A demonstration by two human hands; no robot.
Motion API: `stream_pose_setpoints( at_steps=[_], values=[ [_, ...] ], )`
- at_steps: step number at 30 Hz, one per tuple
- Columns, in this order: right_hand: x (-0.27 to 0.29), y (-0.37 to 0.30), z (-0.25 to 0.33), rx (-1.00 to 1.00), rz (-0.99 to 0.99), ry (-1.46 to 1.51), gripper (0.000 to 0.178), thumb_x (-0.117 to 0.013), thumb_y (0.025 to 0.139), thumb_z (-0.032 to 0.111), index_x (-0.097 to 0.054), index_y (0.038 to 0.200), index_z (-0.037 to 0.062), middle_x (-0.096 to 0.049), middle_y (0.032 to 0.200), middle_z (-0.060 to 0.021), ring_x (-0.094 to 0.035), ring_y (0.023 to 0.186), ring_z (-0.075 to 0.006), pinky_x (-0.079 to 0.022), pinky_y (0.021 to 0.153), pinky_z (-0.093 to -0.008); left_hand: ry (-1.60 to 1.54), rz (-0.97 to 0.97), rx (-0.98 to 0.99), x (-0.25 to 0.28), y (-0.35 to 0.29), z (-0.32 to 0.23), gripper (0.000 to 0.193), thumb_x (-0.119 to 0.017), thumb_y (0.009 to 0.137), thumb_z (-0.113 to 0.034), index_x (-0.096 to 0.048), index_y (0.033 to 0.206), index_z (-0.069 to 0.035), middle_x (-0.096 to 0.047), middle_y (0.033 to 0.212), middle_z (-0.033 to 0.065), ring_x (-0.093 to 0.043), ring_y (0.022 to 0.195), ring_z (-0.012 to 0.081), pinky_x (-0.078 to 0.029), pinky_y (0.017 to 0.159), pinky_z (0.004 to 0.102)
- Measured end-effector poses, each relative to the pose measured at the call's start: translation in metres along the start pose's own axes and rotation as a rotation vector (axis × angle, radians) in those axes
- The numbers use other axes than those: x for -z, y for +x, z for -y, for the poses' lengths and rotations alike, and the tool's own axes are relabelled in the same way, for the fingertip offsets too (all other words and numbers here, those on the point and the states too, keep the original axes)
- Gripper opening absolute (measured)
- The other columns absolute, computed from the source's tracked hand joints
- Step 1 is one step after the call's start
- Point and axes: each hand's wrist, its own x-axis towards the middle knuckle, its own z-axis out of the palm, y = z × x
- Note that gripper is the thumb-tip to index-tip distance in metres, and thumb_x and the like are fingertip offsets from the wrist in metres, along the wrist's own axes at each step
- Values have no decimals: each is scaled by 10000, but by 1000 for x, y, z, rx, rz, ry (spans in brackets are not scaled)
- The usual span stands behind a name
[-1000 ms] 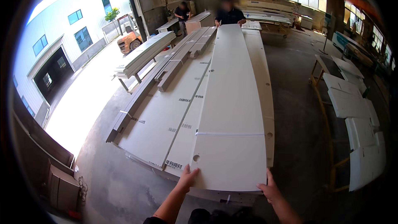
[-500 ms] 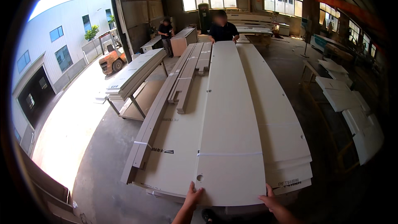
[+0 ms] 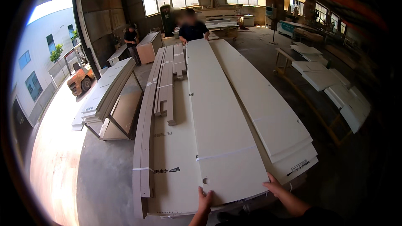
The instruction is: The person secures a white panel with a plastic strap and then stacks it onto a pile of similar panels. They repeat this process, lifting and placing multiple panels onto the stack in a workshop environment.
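A long white panel, with a white strap around it and a round hole near its close end, lies lengthwise in front of me. My left hand grips its near left corner, thumb by the hole. At the near right corner, my right hand holds the edge; some fingers of both hands are hidden. A person in dark clothing has both hands at the panel's far end. Beneath and to the left is a wide white board with dark print. Strapped grey-beige strips lie along its left side.
More white panels are stacked to the right. A metal-framed table with stacked boards stands left, near a forklift at the doorway. White pieces lie on a low frame at right. Another person stands at the back left.
The view has swung to the right, so the room and boards appear shifted and tilted. Both hands keep their places on the panel's near corners.
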Motion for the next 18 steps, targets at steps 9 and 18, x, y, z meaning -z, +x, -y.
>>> stream_pose_setpoints(
  at_steps=[9, 18],
  values=[
    [8, 53, -37, 56, -38, -91, 834, -693, 797, 83, -308, 1532, 3, -468, 1482, -181, -476, 1341, -269, -392, 1100, -365, 209, -30, -74, -12, 18, -44, 826, -627, 942, -137, -114, 1567, 27, -270, 1588, 253, -363, 1424, 318, -336, 1129, 376],
    [17, 80, -24, -21, 22, -42, 814, -683, 821, 59, -300, 1539, 40, -452, 1493, -163, -452, 1360, -274, -376, 1111, -368, 290, 11, 14, -14, 26, -58, 770, -620, 941, -129, -196, 1578, -41, -563, 1371, 228, -609, 1173, 277, -486, 980, 371]
  ],
)
